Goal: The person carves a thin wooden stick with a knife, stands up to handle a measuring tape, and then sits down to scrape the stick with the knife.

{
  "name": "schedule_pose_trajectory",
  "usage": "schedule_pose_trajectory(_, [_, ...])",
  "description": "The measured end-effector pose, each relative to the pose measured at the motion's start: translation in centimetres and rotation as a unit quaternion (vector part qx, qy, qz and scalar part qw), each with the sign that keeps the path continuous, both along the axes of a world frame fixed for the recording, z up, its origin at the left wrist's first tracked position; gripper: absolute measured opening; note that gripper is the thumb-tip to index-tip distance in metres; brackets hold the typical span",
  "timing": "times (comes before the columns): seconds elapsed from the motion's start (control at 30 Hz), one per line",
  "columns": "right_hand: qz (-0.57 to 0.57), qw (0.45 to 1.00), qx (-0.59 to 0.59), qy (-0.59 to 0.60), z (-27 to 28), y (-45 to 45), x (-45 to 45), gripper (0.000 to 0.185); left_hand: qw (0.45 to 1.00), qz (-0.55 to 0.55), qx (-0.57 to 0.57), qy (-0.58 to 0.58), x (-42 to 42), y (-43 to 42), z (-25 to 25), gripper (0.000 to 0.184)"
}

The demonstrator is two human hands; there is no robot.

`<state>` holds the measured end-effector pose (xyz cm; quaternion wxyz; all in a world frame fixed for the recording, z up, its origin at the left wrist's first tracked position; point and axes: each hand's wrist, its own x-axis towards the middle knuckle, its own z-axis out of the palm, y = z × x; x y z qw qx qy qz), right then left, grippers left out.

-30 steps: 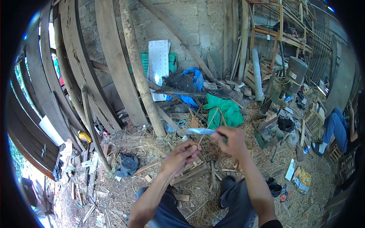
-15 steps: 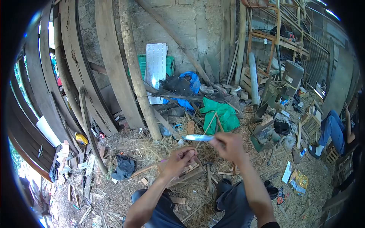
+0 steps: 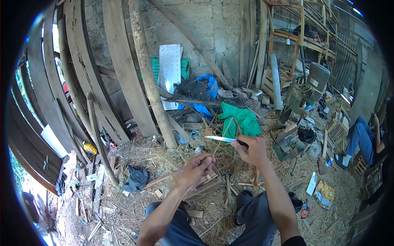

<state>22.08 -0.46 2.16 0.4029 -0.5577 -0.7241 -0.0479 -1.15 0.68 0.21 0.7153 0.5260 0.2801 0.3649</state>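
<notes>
My right hand is closed round the handle of a knife, its bright blade pointing left. Lower and to the left, my left hand pinches a thin wooden stick that sticks up from the fingertips. The blade lies just above the stick's upper end; whether they touch, I cannot tell. Under my left hand, between my knees, sits a wooden box with small wood pieces on it, partly hidden by the hand. What looks like a hammer is beside it.
Straw, shavings and wood scraps cover the ground. A green sheet lies ahead, near a leaning pole. A machine stands to the right. Another person's leg shows at the far right. A dark plastic bag lies left.
My right hand and the knife have risen slightly and moved a little to the right, the blade now tilted tip-up. My left hand stays nearly in place. The view has shifted slightly.
</notes>
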Motion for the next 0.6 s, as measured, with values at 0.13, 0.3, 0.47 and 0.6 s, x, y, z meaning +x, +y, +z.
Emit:
schedule_pose_trajectory(0.13, [0.022,1.0,0.003,0.004,0.1,-0.9,-2.1,0.023,0.999,0.0,0.029,0.014,0.6,-0.3,-0.3,0.02])
schedule_pose_trajectory(0.3, [0.067,0.997,0.019,0.037,0.0,0.0,-1.5,0.023,1.0,-0.008,0.02,0.006,0.0,-0.5,0.1,0.021])
schedule_pose_trajectory(0.47, [0.113,0.983,0.144,0.035,-1.2,-0.5,-4.5,0.023,0.999,0.003,0.0,0.044,0.2,0.1,-0.7,0.02])
schedule_pose_trajectory(0.6, [0.023,0.998,0.02,0.048,-0.3,0.8,-1.8,0.023,0.999,0.017,-0.005,0.034,0.1,-0.2,-0.1,0.02])
